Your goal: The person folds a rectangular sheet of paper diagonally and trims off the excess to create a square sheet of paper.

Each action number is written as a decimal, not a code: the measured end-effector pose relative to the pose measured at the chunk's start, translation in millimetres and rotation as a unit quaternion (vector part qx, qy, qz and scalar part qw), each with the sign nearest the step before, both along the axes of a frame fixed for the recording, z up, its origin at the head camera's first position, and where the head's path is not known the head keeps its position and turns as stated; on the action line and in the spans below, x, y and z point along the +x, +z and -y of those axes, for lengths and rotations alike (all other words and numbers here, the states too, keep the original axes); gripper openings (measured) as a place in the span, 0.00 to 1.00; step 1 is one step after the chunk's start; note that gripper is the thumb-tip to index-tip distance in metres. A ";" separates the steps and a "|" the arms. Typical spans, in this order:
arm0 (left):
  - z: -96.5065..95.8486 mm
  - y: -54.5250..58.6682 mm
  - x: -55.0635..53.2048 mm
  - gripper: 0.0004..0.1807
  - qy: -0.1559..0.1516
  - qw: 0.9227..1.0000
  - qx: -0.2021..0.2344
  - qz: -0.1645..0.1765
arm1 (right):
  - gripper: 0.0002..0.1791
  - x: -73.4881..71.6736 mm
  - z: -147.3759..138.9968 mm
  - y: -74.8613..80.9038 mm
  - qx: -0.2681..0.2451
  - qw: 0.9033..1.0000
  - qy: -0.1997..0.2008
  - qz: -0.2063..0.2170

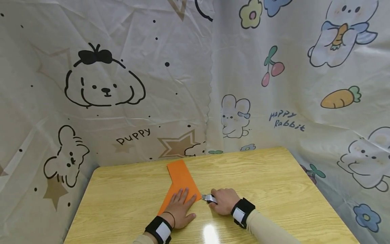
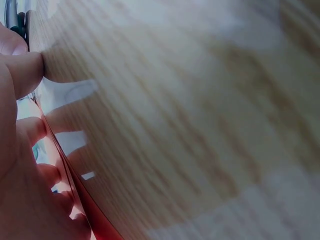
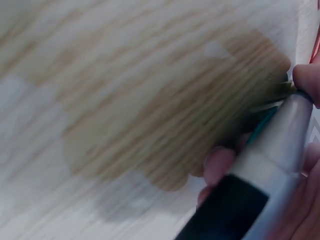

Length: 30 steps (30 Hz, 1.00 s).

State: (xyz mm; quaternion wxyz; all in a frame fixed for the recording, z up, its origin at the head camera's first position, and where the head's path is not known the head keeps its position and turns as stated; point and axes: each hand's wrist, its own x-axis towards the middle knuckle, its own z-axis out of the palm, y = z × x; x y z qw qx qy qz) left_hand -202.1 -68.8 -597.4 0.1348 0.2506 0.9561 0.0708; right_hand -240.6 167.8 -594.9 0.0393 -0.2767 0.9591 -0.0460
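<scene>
A folded piece of orange paper (image 1: 182, 174) lies on the wooden table in the head view, bent in an angled shape. My left hand (image 1: 179, 208) rests palm down on its near part, fingers spread. In the left wrist view the paper's layered edge (image 2: 100, 222) shows below the fingers. My right hand (image 1: 224, 201) grips a silver-and-black hand tool (image 1: 209, 198), whose narrow metal tip meets the paper's right corner. Up close, the tool's tapered silver body (image 3: 280, 142) has a black panel and a teal part beneath; its exact kind is unclear.
The light wood table (image 1: 259, 176) reaches back to a patterned cloth backdrop (image 1: 182, 84) with cartoon drawings, which also hangs along both sides. Each wrist wears a black strap, such as the right strap (image 1: 242, 212). A light glare falls on the table's near middle.
</scene>
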 end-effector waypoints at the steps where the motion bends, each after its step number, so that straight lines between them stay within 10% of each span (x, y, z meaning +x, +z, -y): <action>1: 0.2 0.6 -0.2 0.36 0.000 1.000 -0.001 0.000 | 0.16 0.1 -0.3 0.1 0.001 1.000 -0.003 0.001; 30: 4.9 0.9 2.9 0.33 -0.031 0.999 0.015 0.006 | 0.15 -2.8 4.6 9.1 -0.006 1.000 0.007 0.000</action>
